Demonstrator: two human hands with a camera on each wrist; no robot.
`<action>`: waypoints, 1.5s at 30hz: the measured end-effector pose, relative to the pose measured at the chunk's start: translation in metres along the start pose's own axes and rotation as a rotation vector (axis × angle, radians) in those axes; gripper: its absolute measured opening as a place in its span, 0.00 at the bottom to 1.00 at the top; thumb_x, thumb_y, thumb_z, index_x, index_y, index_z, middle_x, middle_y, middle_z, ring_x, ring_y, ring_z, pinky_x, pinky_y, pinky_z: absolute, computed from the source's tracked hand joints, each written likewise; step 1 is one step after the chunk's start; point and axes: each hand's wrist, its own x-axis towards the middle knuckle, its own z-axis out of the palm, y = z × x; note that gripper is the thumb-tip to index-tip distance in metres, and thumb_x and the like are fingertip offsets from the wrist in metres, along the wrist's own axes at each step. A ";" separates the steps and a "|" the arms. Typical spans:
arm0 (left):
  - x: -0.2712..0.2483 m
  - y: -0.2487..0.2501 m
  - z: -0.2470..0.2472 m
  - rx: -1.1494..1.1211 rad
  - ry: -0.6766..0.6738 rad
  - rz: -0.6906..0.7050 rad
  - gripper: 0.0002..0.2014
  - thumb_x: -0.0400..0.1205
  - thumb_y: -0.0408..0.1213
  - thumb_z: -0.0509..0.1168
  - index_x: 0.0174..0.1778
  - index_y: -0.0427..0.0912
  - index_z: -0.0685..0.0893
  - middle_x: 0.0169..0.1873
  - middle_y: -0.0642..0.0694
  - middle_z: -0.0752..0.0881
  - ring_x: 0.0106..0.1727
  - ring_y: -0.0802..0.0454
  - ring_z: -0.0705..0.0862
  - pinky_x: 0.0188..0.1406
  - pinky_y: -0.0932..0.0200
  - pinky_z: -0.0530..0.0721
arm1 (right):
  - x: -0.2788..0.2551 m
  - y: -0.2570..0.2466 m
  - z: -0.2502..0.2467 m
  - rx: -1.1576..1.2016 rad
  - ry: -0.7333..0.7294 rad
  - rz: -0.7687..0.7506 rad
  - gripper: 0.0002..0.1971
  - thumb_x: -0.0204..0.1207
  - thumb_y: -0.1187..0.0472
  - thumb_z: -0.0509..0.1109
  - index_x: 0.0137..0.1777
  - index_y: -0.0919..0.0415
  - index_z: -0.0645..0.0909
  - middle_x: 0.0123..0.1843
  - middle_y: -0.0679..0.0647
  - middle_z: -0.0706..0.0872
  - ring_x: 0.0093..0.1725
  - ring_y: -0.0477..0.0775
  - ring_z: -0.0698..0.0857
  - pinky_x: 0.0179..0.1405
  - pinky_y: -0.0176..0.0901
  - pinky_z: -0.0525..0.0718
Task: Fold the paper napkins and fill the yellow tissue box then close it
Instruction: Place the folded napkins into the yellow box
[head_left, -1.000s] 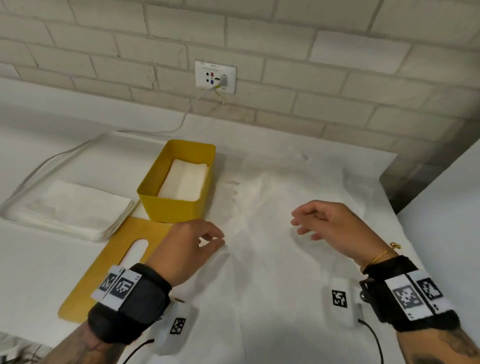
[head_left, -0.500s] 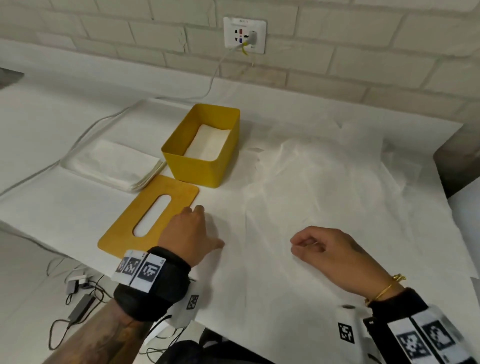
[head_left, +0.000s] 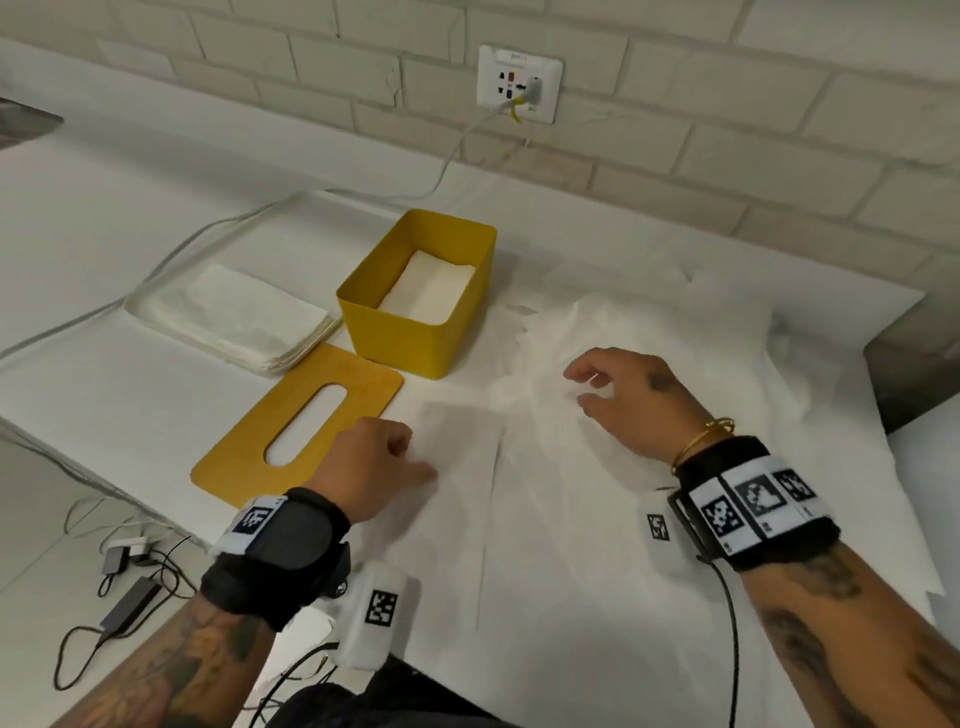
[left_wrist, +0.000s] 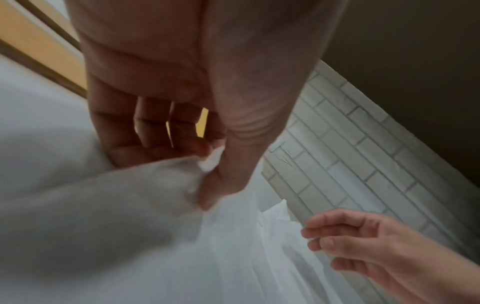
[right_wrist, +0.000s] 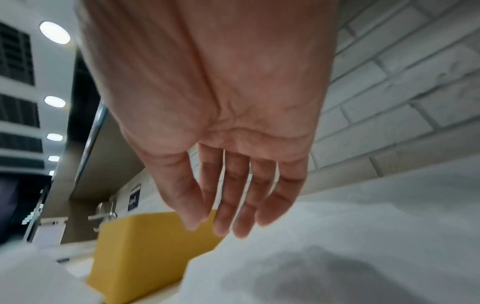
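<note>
The yellow tissue box (head_left: 395, 338) stands open on the table, with folded white napkins (head_left: 428, 286) lying in it. Its yellow slotted lid (head_left: 249, 441) lies flat in front of the box. An unfolded white napkin (head_left: 519, 447) is spread to the right of the lid. My left hand (head_left: 410, 457) is at the napkin's left edge, and the left wrist view shows thumb and forefinger pinching the paper (left_wrist: 210, 164). Over the middle of the napkin my right hand (head_left: 576, 387) hovers with loosely spread fingers (right_wrist: 228, 205), holding nothing. The right wrist view shows the box (right_wrist: 135, 257) just beyond those fingers.
A stack of flat white napkins (head_left: 234, 317) lies left of the box. A wall socket (head_left: 519, 83) with a plugged cable (head_left: 208, 228) is behind it. The table's near-left edge runs past the lid, with chargers and cords (head_left: 124, 551) on the floor below.
My right hand has moved away from me over the napkin and its fingers have uncurled. My left hand has stayed low by the lid's near corner. The head view has swung.
</note>
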 end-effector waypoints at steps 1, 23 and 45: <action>0.000 -0.002 -0.001 -0.045 0.001 0.026 0.24 0.77 0.41 0.79 0.29 0.42 0.69 0.24 0.49 0.68 0.25 0.55 0.63 0.24 0.65 0.61 | 0.011 0.001 -0.002 -0.102 -0.025 -0.004 0.16 0.83 0.64 0.69 0.69 0.52 0.81 0.68 0.49 0.83 0.69 0.52 0.79 0.63 0.39 0.76; 0.037 0.034 -0.008 -1.117 -0.113 0.074 0.14 0.87 0.27 0.63 0.66 0.41 0.87 0.58 0.41 0.92 0.53 0.42 0.92 0.50 0.49 0.93 | 0.000 -0.045 -0.055 0.934 0.025 -0.179 0.08 0.75 0.62 0.74 0.52 0.61 0.86 0.44 0.57 0.92 0.42 0.50 0.89 0.42 0.41 0.87; 0.022 0.063 0.014 -1.295 -0.268 0.041 0.23 0.90 0.51 0.55 0.74 0.41 0.81 0.66 0.41 0.88 0.69 0.44 0.86 0.74 0.45 0.78 | 0.009 -0.040 0.042 0.921 0.395 0.105 0.04 0.83 0.63 0.72 0.50 0.53 0.86 0.43 0.46 0.94 0.46 0.44 0.92 0.45 0.36 0.87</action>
